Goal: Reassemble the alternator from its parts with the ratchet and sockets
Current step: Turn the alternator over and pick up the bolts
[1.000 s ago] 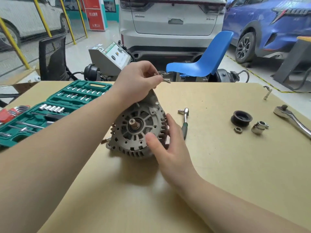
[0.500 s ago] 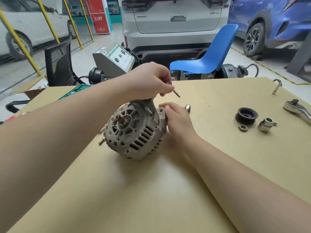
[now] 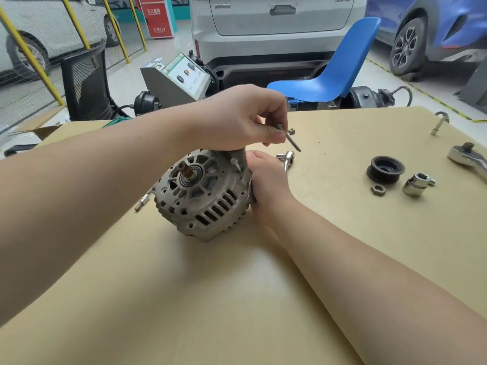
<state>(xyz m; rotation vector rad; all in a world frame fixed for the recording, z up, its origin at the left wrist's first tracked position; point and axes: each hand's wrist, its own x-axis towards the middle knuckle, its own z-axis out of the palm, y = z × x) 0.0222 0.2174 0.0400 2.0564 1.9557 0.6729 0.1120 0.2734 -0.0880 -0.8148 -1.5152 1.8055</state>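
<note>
A grey alternator (image 3: 203,196) rests tilted on the tan table (image 3: 237,299), its shaft end facing me and to the left. My right hand (image 3: 266,180) grips its right side. Above the housing, my left hand (image 3: 237,119) pinches long bolts (image 3: 288,135) between its fingertips, and its heel touches the top of the housing. A small ratchet (image 3: 287,158) lies just behind my right hand. A black pulley (image 3: 385,169), a nut (image 3: 378,190) and a chrome socket (image 3: 417,184) lie to the right.
A large ratchet handle (image 3: 466,159) lies at the right edge and a bent hook-shaped tool (image 3: 440,122) at the far right. An extension bar (image 3: 142,201) lies left of the alternator. Beyond the table stand a blue chair (image 3: 332,67), a grey machine (image 3: 179,77) and parked cars.
The alternator has been turned from lying flat to tilted on its side. My right hand moved from its front face to its right side. The view shifted right, hiding the green socket case.
</note>
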